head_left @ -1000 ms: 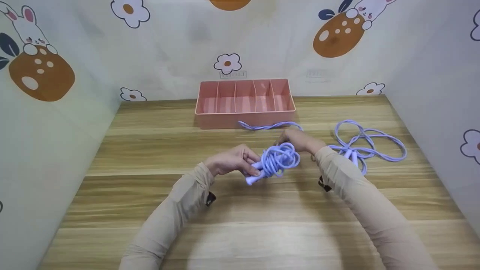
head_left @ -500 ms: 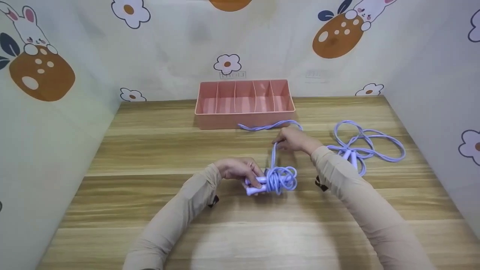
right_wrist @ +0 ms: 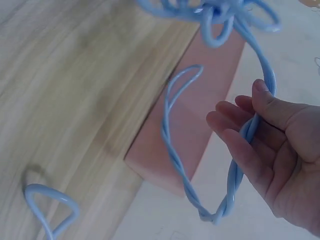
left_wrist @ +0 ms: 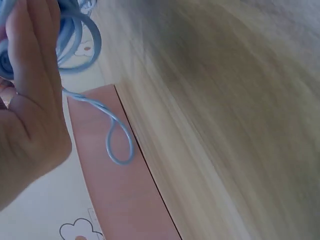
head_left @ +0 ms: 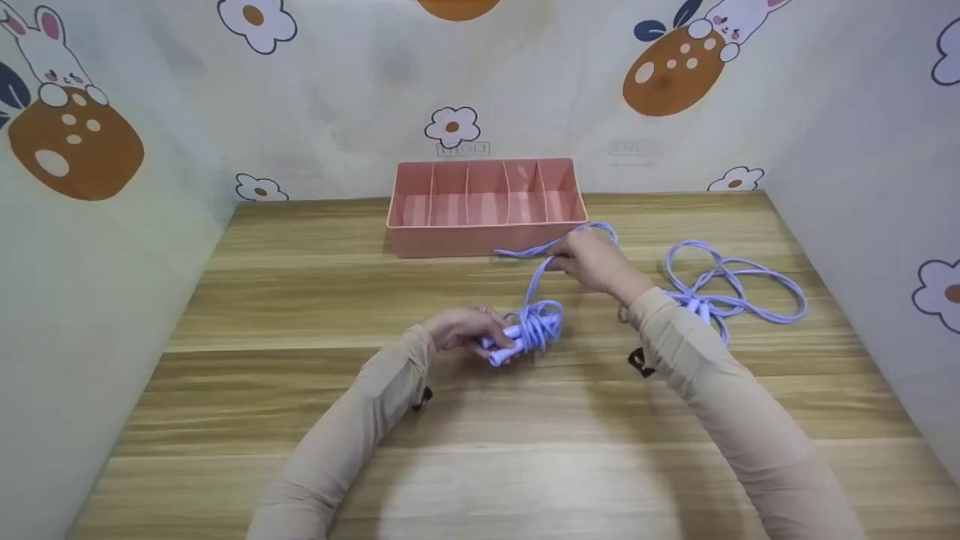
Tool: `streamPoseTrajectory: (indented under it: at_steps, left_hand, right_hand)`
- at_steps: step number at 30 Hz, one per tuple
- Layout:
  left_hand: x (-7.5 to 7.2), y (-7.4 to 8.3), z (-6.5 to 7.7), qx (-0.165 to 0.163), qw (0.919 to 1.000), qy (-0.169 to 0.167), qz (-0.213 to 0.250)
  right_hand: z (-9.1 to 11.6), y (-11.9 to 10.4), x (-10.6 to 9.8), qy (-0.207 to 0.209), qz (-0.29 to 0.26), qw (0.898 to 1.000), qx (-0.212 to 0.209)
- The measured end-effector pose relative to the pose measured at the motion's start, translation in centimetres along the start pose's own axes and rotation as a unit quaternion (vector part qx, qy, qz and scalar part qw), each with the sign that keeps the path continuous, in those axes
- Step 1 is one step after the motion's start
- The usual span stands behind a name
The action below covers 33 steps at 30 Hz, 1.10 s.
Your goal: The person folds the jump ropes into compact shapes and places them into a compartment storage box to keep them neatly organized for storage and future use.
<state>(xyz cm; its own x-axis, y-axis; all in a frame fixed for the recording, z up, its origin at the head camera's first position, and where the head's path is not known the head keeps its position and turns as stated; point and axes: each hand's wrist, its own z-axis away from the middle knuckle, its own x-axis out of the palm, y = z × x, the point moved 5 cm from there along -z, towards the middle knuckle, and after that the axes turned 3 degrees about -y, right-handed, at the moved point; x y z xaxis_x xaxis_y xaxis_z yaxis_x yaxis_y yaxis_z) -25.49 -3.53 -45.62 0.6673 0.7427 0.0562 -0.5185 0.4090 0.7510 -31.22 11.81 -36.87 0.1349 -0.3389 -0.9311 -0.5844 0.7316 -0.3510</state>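
Note:
My left hand (head_left: 466,330) grips the two handles of a blue-violet jump rope (head_left: 541,327), whose cord is wound in a loose bundle around them. From the bundle a doubled, twisted length of cord rises to my right hand (head_left: 596,259), which holds it between thumb and fingers. Past that hand the tail of the cord (right_wrist: 172,150) hangs free and ends in a narrow loop. In the left wrist view the back of the left hand (left_wrist: 37,90) covers most of the handles, with coils showing beyond the fingers.
A pink box (head_left: 484,240) with several compartments stands at the back of the wooden table (head_left: 315,405), against a patterned wall. A second jump rope (head_left: 780,319) lies loosely looped at the right, partly behind the right sleeve (head_left: 690,345).
The bundle first dropped lower and a length of cord showed between the hands. Since then the left hand has lifted the bundle slightly, and the right hand has moved up toward the box.

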Motion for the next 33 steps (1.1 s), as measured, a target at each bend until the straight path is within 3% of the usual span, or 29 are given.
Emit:
streamPoseTrajectory:
  at_steps: [6,12,19,24,29,33]
  left_hand:
    - [-1.4,0.2,0.1,0.045,0.9929,0.097,0.052]
    - [-2.0,0.5,0.0,0.083,0.9822,0.139,0.094]
    - [-2.5,1.3,0.2,0.143,0.9673,0.148,0.149]
    - [-2.5,1.6,0.6,0.15,0.9612,0.143,0.182]
    - [-2.5,1.8,0.9,0.152,0.9557,0.144,0.207]
    - [-2.6,2.0,1.0,0.157,0.9506,0.145,0.225]
  right_hand:
    - [0.5,-1.3,-0.9,0.051,-0.018,0.998,-0.019]
    - [1.1,-2.2,-0.6,0.075,-0.04,0.996,-0.032]
    - [1.9,-3.2,0.2,0.069,-0.154,0.986,0.0]
    - [2.5,-3.3,1.4,0.083,-0.241,0.967,0.016]
    - [2.9,-2.7,2.6,0.113,-0.267,0.956,0.044]
    - [3.1,-2.1,3.5,0.126,-0.33,0.934,0.064]
